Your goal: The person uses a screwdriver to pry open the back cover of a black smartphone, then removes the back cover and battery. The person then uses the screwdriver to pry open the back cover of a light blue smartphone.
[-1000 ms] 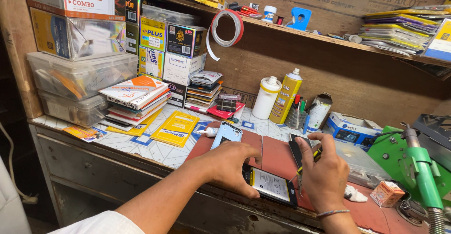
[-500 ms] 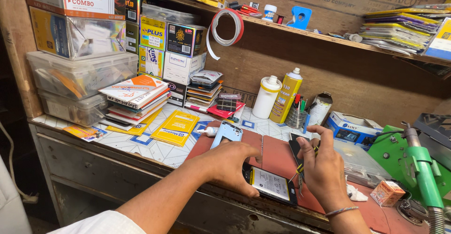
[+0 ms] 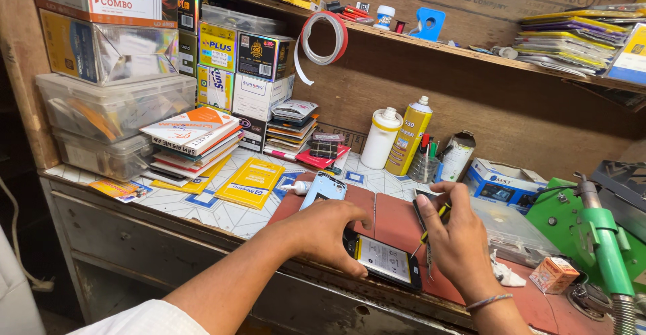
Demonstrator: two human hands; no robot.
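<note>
The left hand (image 3: pixel 330 231) lies palm down on the near end of an opened phone (image 3: pixel 383 262), fingers curled over its edge and pressing it flat against the red mat (image 3: pixel 393 224) at the front of the worktop (image 3: pixel 215 210). The phone lies on its face with the back removed, so a pale battery with a printed label shows inside the dark frame. The right hand (image 3: pixel 457 234) hovers just beside the phone's far end, its fingers drawn together in a pinch around a slim tool with a yellow and black handle (image 3: pixel 425 231), the thin tip pointing down toward the phone's edge. Just beyond the left hand, a light blue phone back cover (image 3: pixel 324 188) lies on the mat, with a small white tube (image 3: pixel 297 187) touching or nearly touching its left side. Farther back stand a white squeeze bottle (image 3: pixel 380 138) and a yellow spray can (image 3: pixel 409 136), side by side against the wooden wall. To the left, a stack of flat packets (image 3: pixel 192 140) lies near 2 clear plastic bins (image 3: pixel 111 116), one on the other. At the right edge, a green hot-air tool (image 3: pixel 595 234) sits in its stand, and a small orange box (image 3: pixel 550 274) lies on the mat near it.
</note>
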